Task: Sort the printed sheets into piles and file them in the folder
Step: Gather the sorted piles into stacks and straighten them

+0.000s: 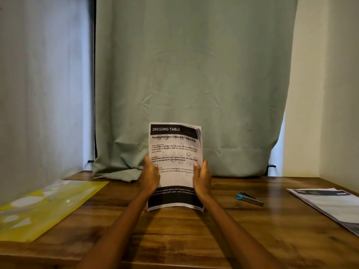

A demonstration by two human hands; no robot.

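A stack of printed sheets (174,150), headed "DRESSING TABLE", stands upright on its bottom edge at the middle of the wooden table (174,233). My left hand (150,176) grips the stack's left edge and my right hand (202,178) grips its right edge, thumbs on the front page. A yellow translucent folder (44,206) lies flat at the left of the table. A second pile of printed sheets (330,206) lies flat at the right edge.
A blue and grey stapler (249,199) lies on the table right of my hands. A grey-green curtain (194,84) hangs behind the table, its hem resting on the far edge. Walls close in on the left and right.
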